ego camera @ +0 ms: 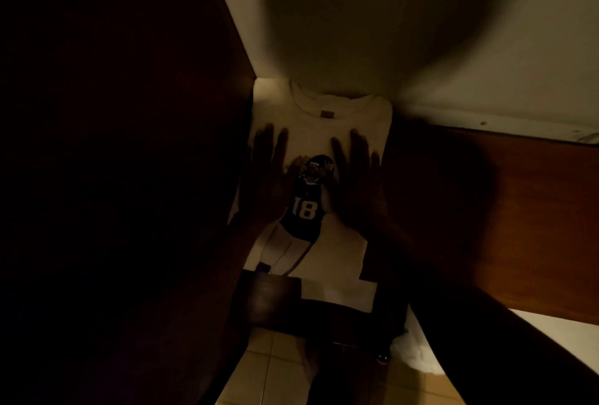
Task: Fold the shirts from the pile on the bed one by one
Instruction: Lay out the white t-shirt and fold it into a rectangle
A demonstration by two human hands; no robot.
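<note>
A white T-shirt point(343, 242) with a printed football player numbered 18 lies flat in a narrow lit strip, collar toward the far wall. Its sides look folded in, giving a long rectangle. My left hand point(270, 174) lies flat on the shirt's left half with fingers straight and spread. My right hand point(356, 177) presses flat on the right half beside the print. Both hands rest palm down near chest height of the shirt. The scene is very dark.
A dark wooden panel point(129, 145) stands along the left. Brown wooden furniture point(486, 210) borders the right. A pale wall point(356, 15) rises behind the collar. Tiled floor point(275, 369) shows below the shirt's near end, beside a dark object point(272, 301).
</note>
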